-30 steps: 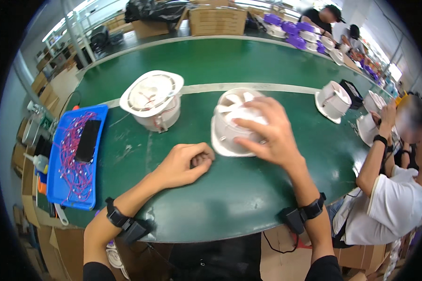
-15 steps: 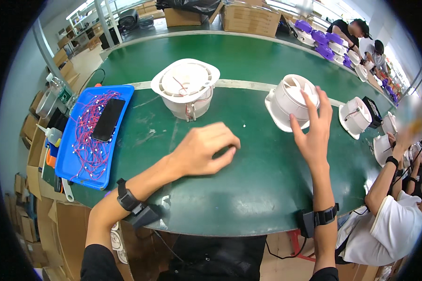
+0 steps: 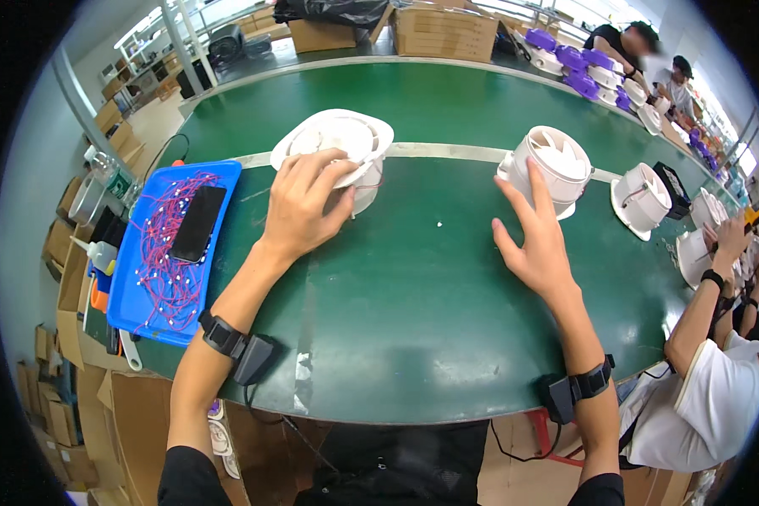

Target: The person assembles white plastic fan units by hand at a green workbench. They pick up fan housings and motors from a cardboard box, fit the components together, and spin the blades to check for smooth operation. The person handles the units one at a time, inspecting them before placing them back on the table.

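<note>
Your right hand lies flat and open on the green table, fingers spread, fingertips touching the base of the right fan unit; it grips nothing. Your left hand is farther out, fingers curled over the near rim of the left fan unit, grasping it from above.

Handling, judged from looks: both units are moulded white plastic, so probably light and stiff, with smooth walls that could slip under a loose grip. The blades inside the open mouth look thin; keep your fingers off them. Take hold at the broad outer flange or around the round body, as your left hand does now.

Appearance: the left unit is a short white cylinder with a wide flange on top. The right unit stands just beyond a pale strip across the table, tilted so that its blades show.

Left of the left unit sits a blue tray holding red wires and a black phone.
</note>
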The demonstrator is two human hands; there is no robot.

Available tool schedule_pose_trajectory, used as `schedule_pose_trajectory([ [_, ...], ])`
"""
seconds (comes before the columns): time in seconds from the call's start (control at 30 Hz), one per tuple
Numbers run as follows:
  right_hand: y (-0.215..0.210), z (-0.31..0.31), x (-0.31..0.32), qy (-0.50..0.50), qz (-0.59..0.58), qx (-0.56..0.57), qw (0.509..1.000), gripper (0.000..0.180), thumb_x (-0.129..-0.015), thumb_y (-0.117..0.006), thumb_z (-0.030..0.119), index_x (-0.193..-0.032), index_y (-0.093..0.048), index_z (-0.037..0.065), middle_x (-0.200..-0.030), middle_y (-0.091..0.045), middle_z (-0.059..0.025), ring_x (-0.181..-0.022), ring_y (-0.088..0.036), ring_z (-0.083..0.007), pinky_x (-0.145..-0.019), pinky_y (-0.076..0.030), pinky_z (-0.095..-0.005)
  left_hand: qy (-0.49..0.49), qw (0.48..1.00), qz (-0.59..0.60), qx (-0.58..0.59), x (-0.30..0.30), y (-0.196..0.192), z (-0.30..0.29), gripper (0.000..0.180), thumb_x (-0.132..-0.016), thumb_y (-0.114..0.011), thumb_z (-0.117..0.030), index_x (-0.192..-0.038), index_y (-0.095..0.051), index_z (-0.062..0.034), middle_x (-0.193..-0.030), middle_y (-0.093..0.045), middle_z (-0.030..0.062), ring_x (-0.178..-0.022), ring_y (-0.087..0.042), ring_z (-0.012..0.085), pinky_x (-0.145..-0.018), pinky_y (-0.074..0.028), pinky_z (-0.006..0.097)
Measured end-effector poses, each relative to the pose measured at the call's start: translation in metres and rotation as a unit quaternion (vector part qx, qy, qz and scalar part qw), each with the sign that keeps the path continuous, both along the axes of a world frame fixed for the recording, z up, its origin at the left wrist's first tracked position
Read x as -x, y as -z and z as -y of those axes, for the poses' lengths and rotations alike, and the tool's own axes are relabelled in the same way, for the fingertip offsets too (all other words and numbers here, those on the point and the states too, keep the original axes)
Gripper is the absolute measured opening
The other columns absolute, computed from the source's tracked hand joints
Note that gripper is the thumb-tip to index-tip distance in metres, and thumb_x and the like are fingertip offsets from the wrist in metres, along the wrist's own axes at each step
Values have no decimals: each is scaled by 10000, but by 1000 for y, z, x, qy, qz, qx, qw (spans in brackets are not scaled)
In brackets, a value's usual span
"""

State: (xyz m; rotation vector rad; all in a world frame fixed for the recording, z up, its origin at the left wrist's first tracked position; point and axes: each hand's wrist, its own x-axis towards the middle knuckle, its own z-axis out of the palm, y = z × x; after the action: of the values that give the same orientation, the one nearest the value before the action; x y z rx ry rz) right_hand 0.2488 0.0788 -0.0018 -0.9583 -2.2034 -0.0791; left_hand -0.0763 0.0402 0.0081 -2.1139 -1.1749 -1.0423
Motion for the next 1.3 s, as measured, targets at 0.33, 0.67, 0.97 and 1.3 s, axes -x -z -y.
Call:
schedule_pose_trajectory([
  [0.33,13,3,3,-210,-136,353,901,585,-874,-684,233,-1379,-455,46,-1298,-555,-193,-1184,-553,-311,-1015,-431,-413,66,962,228,139,-51,-18,25,354,-775,-703,0,-1113,-597,-6,-1068,-692,124,-955,-661,217,-819,-499,322],
  [0.67,1,9,4,-278,-141,284,907,1350,-566,-929,264,-1547,-23,66,-1566,-184,-202,-1449,-227,-332,-1178,-207,-436,243,530,687,435,-71,-3,-5,460,-957,-581,-212,-1337,-435,2,-1226,-580,144,-1114,-589,213,-937,-504,364],
  [0.97,9,12,6,-230,-297,379,846,1287,-570,-916,432,-1515,-157,-3,-1499,-319,-172,-1401,-309,-274,-1147,-245,-388,247,622,577,468,-82,6,7,450,-1030,-375,-326,-1348,-462,-21,-1310,-529,129,-1230,-495,207,-1032,-394,353],
  [1.3,12,19,7,-186,-415,565,688,966,-843,-566,676,-1466,-302,-14,-1448,-417,-194,-1329,-434,-277,-1091,-366,-395,330,741,413,415,-82,22,22,1063,-765,-777,-398,-1495,-141,41,-1442,-370,221,-1358,-365,303,-1132,-276,391],
])
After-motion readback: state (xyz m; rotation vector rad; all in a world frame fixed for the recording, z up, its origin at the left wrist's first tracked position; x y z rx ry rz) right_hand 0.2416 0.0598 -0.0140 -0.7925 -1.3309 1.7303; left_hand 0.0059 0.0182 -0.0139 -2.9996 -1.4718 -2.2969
